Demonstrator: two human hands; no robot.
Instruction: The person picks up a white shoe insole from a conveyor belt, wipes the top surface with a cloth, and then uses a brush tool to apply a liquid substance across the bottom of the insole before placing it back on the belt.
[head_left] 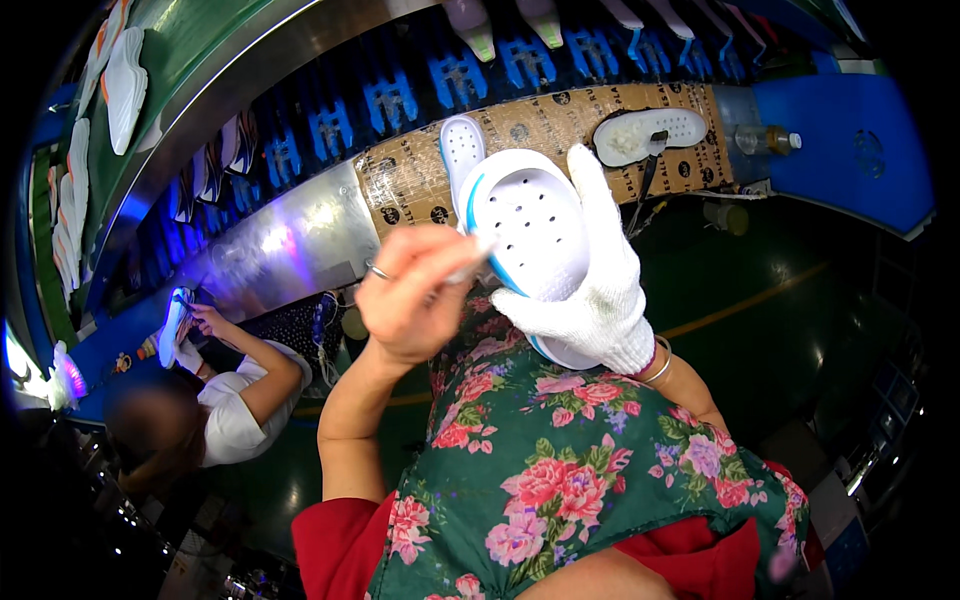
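A white clog with small holes across its top and a blue line along its edge is held up in front of me. Wrapped around its right side is my right hand, in a white knitted glove. My left hand, bare with a ring, is at the clog's left edge. Its fingers are pinched together and blurred; a small whitish bit at the fingertips is too unclear to name. Behind the clog, another white perforated shoe piece lies on the cardboard-covered bench.
A white sole-shaped piece heaped with whitish material lies at the back right, a dark-handled brush against it. Beyond stands a clear bottle. Blue holders line the conveyor behind. At left a co-worker handles a shoe.
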